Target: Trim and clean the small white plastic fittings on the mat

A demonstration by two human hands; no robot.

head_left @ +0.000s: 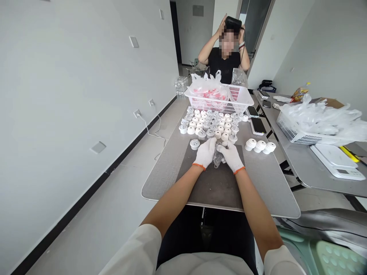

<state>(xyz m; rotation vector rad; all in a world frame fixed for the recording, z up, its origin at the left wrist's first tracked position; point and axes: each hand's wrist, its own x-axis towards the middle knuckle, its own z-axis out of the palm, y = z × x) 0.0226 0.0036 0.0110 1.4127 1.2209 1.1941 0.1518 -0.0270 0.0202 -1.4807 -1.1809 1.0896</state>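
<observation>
Over the dark mat [212,187] at the near side of the bench [266,187], two white-gloved hands meet on a crumpled clear plastic bag. The left hand [205,154] grips it from one side and the right hand [232,156] from the other, the fingers of both closed on the plastic and nearly touching. The bag [218,157] hangs between them; whether it contains anything cannot be told. Both gloves have orange cuffs.

Just beyond the hands, small white pots [191,130] stand in close rows, some of them looking wrapped in clear plastic. One pot [194,144] sits forward of the rows, near the left hand. Three more pots [260,146] stand side by side to the right of the mat, with a phone [258,125] on a white box behind them.

Behind the rows, a basket [205,105] holds white bags with red showing through. At the far end, another person [225,63] raises both arms to a black device [233,23] on the head.
</observation>
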